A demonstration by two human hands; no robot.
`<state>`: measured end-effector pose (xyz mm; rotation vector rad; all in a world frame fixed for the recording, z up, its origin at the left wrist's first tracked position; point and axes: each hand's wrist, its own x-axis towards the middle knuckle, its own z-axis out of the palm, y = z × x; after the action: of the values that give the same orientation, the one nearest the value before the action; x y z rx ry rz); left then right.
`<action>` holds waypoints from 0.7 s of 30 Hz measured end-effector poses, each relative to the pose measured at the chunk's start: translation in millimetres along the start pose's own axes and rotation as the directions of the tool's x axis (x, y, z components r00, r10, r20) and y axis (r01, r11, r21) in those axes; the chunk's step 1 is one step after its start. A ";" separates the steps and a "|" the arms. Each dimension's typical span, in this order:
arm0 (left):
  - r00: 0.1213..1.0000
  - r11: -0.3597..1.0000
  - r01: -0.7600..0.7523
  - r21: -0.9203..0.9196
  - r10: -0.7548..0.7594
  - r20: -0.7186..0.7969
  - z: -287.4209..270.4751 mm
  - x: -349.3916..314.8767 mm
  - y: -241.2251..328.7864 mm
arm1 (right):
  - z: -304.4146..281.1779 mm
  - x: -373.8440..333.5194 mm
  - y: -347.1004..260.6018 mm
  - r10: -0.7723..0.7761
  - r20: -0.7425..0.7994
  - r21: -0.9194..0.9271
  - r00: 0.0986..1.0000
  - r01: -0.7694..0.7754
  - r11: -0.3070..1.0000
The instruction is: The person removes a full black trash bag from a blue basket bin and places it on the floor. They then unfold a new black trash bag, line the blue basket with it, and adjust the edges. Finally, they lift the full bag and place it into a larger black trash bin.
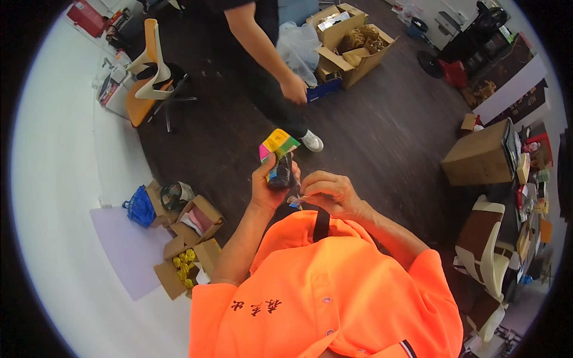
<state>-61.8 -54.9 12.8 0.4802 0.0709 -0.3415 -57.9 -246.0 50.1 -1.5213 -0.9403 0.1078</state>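
My left hand (266, 185) is closed around a dark, rounded item (280, 173) with a yellow, green and pink card (278, 143) at its top. What the dark item is I cannot make out. Just to the right, my right hand (334, 192) has its fingertips pinched on a small piece of clear plastic (296, 199) below the dark item. A bit of blue and white shows at the plastic. Both hands are held in front of my orange shirt (334, 280).
A person in dark clothes stands ahead, one hand (292, 89) hanging near open cardboard boxes (364, 65). An orange and white chair (152, 83) is far left. Several boxes (200, 218) and a blue bag (141, 206) lie left; a large box (480, 155) and chair (486, 244) stand right.
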 end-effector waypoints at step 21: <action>0.998 0.995 -0.052 -0.084 0.054 0.025 -13.6 -28.8 -16.7 | 27.9 -7.3 -19.2 0.173 -0.336 -0.098 0.926 -0.217 0.971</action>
<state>-94.4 -53.7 -2.4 0.3939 0.0456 -0.2915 -88.0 -230.6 57.5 -1.6929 -0.5388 -0.0645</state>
